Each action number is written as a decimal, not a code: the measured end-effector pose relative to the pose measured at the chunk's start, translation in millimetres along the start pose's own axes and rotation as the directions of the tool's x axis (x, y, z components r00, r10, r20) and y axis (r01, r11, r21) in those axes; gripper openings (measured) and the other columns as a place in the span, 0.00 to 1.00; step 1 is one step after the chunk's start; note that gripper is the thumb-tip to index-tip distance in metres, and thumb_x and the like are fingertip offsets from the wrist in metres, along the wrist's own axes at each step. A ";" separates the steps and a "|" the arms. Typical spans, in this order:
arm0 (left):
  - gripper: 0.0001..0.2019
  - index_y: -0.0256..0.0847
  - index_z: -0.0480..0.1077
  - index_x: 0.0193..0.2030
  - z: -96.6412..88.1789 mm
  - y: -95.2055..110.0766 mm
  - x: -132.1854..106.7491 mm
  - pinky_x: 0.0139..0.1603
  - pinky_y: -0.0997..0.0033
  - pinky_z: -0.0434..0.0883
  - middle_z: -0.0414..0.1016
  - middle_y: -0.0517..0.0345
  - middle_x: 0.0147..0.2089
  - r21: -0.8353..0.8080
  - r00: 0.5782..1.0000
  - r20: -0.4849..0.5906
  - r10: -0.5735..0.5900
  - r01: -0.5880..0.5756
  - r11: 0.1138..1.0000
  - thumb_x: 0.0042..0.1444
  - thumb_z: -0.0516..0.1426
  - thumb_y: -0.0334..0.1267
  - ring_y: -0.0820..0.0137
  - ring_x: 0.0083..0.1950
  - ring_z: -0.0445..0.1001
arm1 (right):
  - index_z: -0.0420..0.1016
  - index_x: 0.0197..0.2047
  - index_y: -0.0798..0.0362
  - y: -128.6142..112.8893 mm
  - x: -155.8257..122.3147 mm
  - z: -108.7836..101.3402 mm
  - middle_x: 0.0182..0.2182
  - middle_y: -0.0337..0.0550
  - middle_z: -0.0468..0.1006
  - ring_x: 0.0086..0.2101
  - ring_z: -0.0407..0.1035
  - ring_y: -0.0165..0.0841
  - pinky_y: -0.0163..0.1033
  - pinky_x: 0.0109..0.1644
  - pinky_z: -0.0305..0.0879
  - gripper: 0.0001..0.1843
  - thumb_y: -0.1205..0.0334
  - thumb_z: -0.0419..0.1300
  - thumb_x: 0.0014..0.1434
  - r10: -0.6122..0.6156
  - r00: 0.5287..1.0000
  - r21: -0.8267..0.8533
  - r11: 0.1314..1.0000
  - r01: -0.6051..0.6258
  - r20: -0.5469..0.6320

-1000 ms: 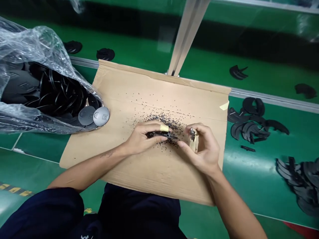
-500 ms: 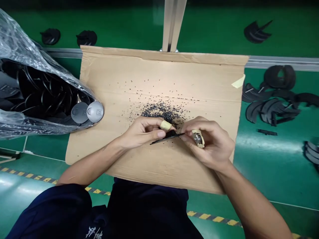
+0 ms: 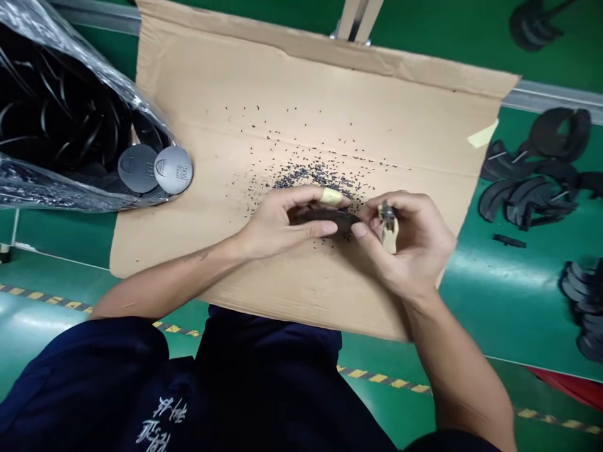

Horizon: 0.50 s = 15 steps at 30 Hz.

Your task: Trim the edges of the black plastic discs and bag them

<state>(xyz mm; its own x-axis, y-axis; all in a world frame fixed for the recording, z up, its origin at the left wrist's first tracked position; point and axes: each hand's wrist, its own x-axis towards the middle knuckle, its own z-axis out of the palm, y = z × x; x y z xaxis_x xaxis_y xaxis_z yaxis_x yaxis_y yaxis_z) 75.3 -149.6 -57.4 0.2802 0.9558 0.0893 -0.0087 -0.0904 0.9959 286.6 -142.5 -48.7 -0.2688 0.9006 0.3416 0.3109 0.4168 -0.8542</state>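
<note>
Between my two hands is a thin black plastic disc, tilted and seen nearly edge-on. My left hand is closed on its left part, thumb on the near face and fingers behind. Yellow tape wraps the left index finger. My right hand has its thumb and fingertips closed at the disc's right edge. A small dark metallic piece with yellow tape sits against its curled fingers; its kind is unclear. Just beyond the hands, many tiny black bits lie scattered on a cardboard sheet.
At left, a clear plastic bag lies open with many dark discs; two grey discs rest at its mouth. Curved black parts lie on the green table at right. A metal post rises at the back.
The camera view has shifted and turned slightly. The disc has tipped so that more of its face shows, and my right hand has turned, with its thumb now at the disc's near right edge.
</note>
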 end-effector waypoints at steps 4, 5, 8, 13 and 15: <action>0.13 0.41 0.79 0.48 -5.6 -5.6 0.7 0.49 0.67 0.80 0.83 0.56 0.46 0.210 0.976 -0.096 0.196 -0.172 0.962 0.61 0.65 0.45 0.69 0.47 0.82 | 0.74 0.49 0.48 3.9 8.8 -15.6 0.40 0.45 0.76 0.38 0.72 0.38 0.45 0.40 0.70 0.13 0.59 0.65 0.61 -0.052 0.984 -0.212 0.973 0.088 0.169; 0.11 0.42 0.79 0.48 -6.6 -6.1 1.3 0.49 0.67 0.80 0.83 0.56 0.45 0.229 0.968 -0.095 0.233 -0.207 0.951 0.62 0.64 0.43 0.70 0.47 0.81 | 0.75 0.50 0.48 3.9 10.6 -18.9 0.40 0.45 0.77 0.38 0.71 0.38 0.45 0.41 0.69 0.12 0.60 0.64 0.62 -0.079 0.977 -0.271 0.954 0.131 0.196; 0.09 0.42 0.79 0.48 -7.0 -5.9 2.6 0.50 0.68 0.79 0.83 0.55 0.45 0.244 0.949 -0.079 0.305 -0.278 0.929 0.62 0.64 0.39 0.70 0.47 0.81 | 0.75 0.52 0.48 3.9 12.3 -23.6 0.40 0.46 0.77 0.39 0.71 0.40 0.47 0.43 0.68 0.13 0.62 0.61 0.64 -0.151 0.954 -0.391 0.887 0.246 0.258; 0.10 0.44 0.78 0.50 -4.3 -3.7 1.5 0.50 0.65 0.78 0.82 0.56 0.45 0.266 0.939 -0.021 0.344 -0.327 0.907 0.62 0.64 0.37 0.68 0.48 0.80 | 0.76 0.52 0.49 7.0 8.7 -20.5 0.38 0.46 0.78 0.36 0.71 0.39 0.45 0.41 0.67 0.13 0.62 0.61 0.65 -0.181 0.948 -0.469 0.835 0.288 0.261; 0.10 0.45 0.78 0.50 -4.1 -3.3 0.9 0.50 0.64 0.77 0.82 0.56 0.45 0.262 0.936 0.001 0.352 -0.340 0.903 0.62 0.64 0.37 0.68 0.49 0.80 | 0.76 0.51 0.50 7.4 7.8 -19.3 0.37 0.45 0.78 0.35 0.71 0.38 0.44 0.39 0.67 0.12 0.64 0.61 0.64 -0.194 0.941 -0.470 0.827 0.308 0.276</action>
<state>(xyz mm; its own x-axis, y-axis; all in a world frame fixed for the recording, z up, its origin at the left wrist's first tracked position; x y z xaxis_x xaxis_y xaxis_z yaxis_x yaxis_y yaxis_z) 71.7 -147.2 -60.6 0.2605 0.8625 0.4338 0.1481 -0.4797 0.8649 304.4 -130.0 -44.8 -0.5648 0.7330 0.3791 0.6031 0.6802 -0.4167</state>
